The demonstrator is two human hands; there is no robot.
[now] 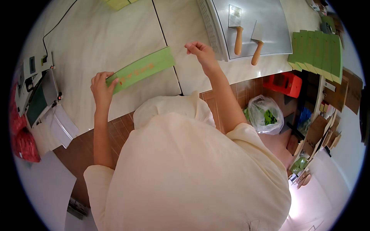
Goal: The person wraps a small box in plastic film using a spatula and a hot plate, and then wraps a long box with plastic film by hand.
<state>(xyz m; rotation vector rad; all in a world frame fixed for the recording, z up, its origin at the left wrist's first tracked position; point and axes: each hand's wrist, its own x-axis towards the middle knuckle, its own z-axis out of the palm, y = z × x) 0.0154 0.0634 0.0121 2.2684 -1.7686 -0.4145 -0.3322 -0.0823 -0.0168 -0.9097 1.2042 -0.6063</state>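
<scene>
My left hand [101, 85] is closed on the near left end of a long green box [144, 70] with orange lettering along its face. The box lies slantwise over the pale tabletop, its far end pointing up and right. Beyond that end, apart from it, is my right hand [201, 56], fingers curled and tips pressed together. Whether anything small is pinched there I cannot make out.
Two wooden-handled scrapers [238, 36] [257, 44] lie on a metal-topped appliance [266, 23]. Several green boxes [318, 54] stand in a row at right. Below are a red stool [284, 84] and a clear plastic bag [266, 115]. A device with a cable [36, 84] sits at left.
</scene>
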